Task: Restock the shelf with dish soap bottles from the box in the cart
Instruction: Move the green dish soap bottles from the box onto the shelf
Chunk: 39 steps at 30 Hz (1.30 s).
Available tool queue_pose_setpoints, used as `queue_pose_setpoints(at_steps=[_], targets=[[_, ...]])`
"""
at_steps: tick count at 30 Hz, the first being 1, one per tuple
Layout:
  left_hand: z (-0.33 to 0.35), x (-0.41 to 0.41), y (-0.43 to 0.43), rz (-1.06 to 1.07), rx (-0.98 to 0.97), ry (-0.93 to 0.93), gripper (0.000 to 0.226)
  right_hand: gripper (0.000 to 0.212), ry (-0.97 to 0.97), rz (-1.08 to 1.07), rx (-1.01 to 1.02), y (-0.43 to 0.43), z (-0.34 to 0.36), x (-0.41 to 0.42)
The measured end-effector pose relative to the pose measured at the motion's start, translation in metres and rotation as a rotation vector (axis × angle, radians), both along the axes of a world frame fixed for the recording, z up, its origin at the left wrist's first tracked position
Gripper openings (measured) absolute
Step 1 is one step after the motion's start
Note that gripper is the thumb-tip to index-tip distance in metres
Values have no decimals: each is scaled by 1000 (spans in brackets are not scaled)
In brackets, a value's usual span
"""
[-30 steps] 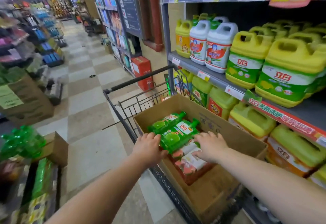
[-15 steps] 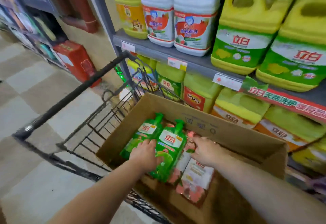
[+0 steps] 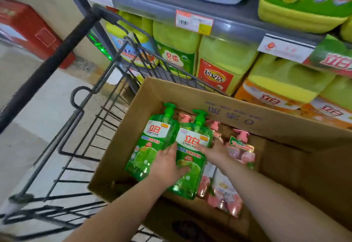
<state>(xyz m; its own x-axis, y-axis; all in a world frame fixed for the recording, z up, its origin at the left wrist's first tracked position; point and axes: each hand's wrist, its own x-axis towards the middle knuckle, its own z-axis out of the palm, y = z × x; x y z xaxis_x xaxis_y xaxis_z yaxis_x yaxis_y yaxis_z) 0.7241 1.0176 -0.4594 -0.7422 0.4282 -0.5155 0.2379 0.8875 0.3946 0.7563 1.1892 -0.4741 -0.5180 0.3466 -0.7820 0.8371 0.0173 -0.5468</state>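
Hands both down in the cardboard box (image 3: 190, 93), which sits in the wire cart (image 3: 106, 81) right beside the shelf (image 3: 228, 18). Left hand (image 3: 168, 165) lies flat across the two green dish soap bottles (image 3: 150, 142), fingers straight, thumb spread onto the right-hand one. Right hand (image 3: 213, 153) reaches over the pink bottles (image 3: 242, 150), fingers extended, touching that same green bottle's edge. Neither grips anything. Yellow jugs (image 3: 224, 57) line the shelf behind.

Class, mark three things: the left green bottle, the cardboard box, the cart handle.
left green bottle (image 3: 155, 131), head view, on its white label.
cardboard box (image 3: 238, 111), head view, on its far wall.
cart handle (image 3: 57, 57), head view, on the black bar's middle.
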Motion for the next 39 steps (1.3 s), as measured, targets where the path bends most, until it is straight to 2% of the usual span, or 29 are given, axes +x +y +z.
queue_pose_setpoints(at_steps=[4,8,13,18,21,25,27,29,32,34,36,39], targets=[[-5,-3,-10,-10,49,-1,93,83,-16,-244,-116,-11,-13,-11],[-5,-11,-11,-7,54,-18,93,68,-21,-307,-202,-11,-15,-13],[-4,-13,-9,1,53,-25,92,87,26,-426,-221,-15,-16,-11],[-2,-13,-11,25,59,-51,94,92,92,-432,-209,-21,-9,-6],[5,-15,-10,123,130,-122,98,73,159,-331,-172,-20,7,2],[25,-14,-6,202,287,-331,83,38,349,-227,-171,-14,43,16],[42,-11,-2,224,332,-451,87,32,388,-231,-146,-7,62,23],[59,-5,6,228,387,-493,82,32,404,-244,-128,1,83,31],[84,8,23,174,468,-434,55,40,434,-277,-120,17,114,47],[102,19,37,153,524,-385,45,48,466,-288,-95,29,138,62],[123,33,54,103,538,-322,50,54,513,-315,-43,42,162,82],[153,59,85,13,572,-255,64,48,616,-333,29,63,195,124]])
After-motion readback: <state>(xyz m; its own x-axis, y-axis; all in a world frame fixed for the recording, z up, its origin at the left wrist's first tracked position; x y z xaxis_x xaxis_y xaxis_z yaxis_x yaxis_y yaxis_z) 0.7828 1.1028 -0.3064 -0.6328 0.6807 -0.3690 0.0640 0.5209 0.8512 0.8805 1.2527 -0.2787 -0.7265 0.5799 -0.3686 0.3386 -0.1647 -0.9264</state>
